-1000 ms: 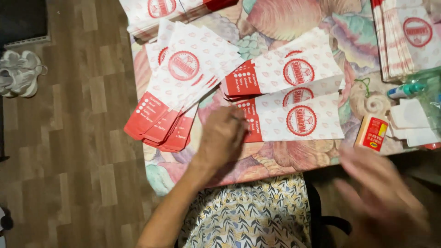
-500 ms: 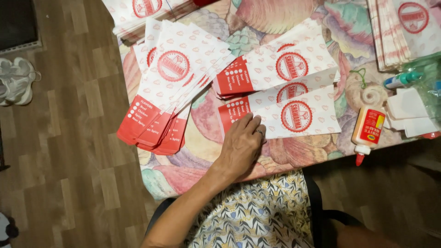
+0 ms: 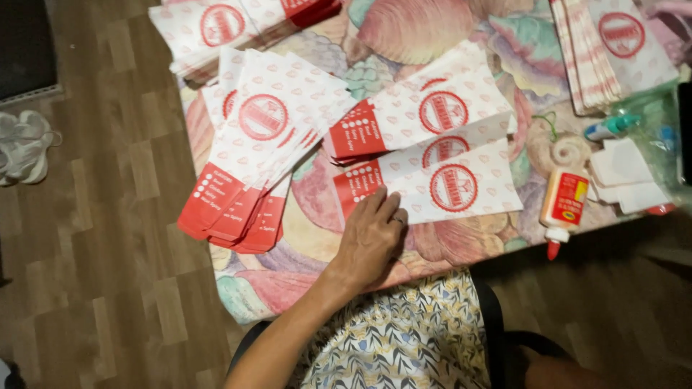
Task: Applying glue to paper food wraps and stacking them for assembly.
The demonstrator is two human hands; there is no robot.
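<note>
Left hand (image 3: 371,241), shifted slightly since earlier frame: flat, fingers together, pressing the red-and-white paper bag (image 3: 432,189) near the table (image 3: 303,238) front edge; glue bottle (image 3: 563,207) well apart, rightward.

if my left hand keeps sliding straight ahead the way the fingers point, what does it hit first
Your left hand already touches the lower edge of the nearest red-and-white paper bag; going straight on, it would probably slide up over that bag first.

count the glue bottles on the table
1. The white glue bottle with a red tip lies at the table's right near edge, right of the paper bags the left hand touches. Others may be hidden among the clutter.
</note>
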